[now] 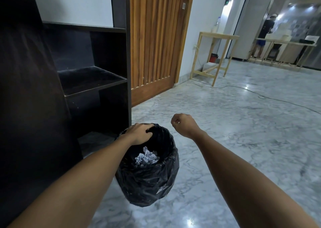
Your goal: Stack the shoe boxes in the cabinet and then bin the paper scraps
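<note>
A small bin lined with a black plastic bag (147, 180) stands on the marble floor beside the dark cabinet (93, 81). Crumpled white paper scraps (147, 157) lie inside it. My left hand (139, 133) grips the far left rim of the bin. My right hand (184, 124) hovers to the right of the bin with its fingers curled into a fist; nothing shows in it. A white shoe box (74, 3) fills the cabinet's top visible shelf. The two lower shelves hold nothing that I can see.
A slatted wooden door (156, 36) stands right of the cabinet. Further right are a light wooden table (215, 53) with a red bucket (213, 58) under it, and a cable (260, 95) trailing across the floor. A person (264, 36) stands at a far bench.
</note>
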